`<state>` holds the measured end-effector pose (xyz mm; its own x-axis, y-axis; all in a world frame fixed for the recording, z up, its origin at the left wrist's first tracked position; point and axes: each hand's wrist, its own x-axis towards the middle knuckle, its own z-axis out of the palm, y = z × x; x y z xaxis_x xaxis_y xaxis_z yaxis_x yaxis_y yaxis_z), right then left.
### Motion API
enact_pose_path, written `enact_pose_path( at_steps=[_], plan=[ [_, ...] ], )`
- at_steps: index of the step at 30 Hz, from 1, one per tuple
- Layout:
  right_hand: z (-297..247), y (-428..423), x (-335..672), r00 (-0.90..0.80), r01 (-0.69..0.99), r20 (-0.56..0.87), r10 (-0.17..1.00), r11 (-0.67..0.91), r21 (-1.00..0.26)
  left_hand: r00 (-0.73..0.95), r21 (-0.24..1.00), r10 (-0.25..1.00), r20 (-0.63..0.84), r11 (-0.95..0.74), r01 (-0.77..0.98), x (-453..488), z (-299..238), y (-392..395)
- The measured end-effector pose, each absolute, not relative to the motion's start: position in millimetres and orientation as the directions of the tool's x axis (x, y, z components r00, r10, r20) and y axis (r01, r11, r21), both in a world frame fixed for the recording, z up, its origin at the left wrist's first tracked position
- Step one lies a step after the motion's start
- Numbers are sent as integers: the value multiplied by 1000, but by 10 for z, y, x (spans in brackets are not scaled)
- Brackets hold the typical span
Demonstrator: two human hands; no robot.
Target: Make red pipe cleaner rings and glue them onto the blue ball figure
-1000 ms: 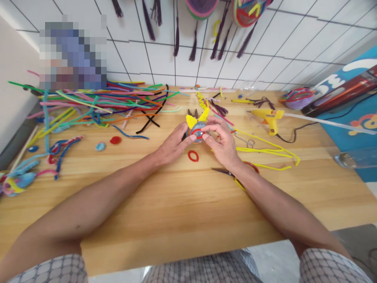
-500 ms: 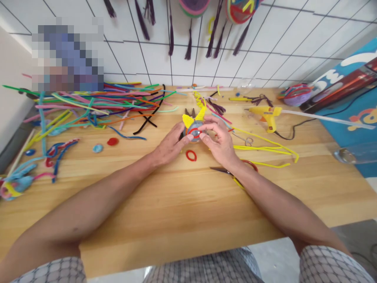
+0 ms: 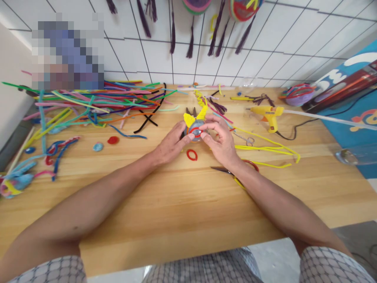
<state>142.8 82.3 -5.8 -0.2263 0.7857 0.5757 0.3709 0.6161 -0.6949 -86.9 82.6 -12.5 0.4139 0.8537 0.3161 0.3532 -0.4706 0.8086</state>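
A clear round ball (image 3: 192, 124) with two yellow pipe-cleaner ears (image 3: 189, 120) sits between my hands above the table. My left hand (image 3: 172, 146) is closed around its left side, thumb at the front. Against the front of the ball is a red pipe-cleaner ring (image 3: 194, 128). My right hand (image 3: 220, 140) pinches the ring's right side with thumb and index finger, pressing it to the ball. A second red ring (image 3: 196, 157) lies loose just below. Dark-tipped pliers (image 3: 191, 111) show behind the ball, partly hidden. Scissors (image 3: 221, 169) lie under my right forearm.
Many coloured pipe cleaners (image 3: 126, 103) are heaped at the back left. A yellow glue gun (image 3: 269, 116) with a cord lies at right, beside yellow pipe cleaners (image 3: 265, 148). Red (image 3: 113, 140) and light-blue (image 3: 98, 146) discs lie left. Tassels (image 3: 172, 39) hang on the tiled wall.
The whole view has shifted very slightly. Both hands keep the same hold on the ball and the red ring.
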Motion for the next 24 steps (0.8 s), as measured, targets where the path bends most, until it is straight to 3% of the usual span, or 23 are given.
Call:
enact_pose_path(
  at_steps=[24],
  plan=[
    [-52, 816, 1430, -231, 386, 566, 792, 608, -694, 441, 833, 844, 306, -461, 305, -892, -101, 821]
  ],
)
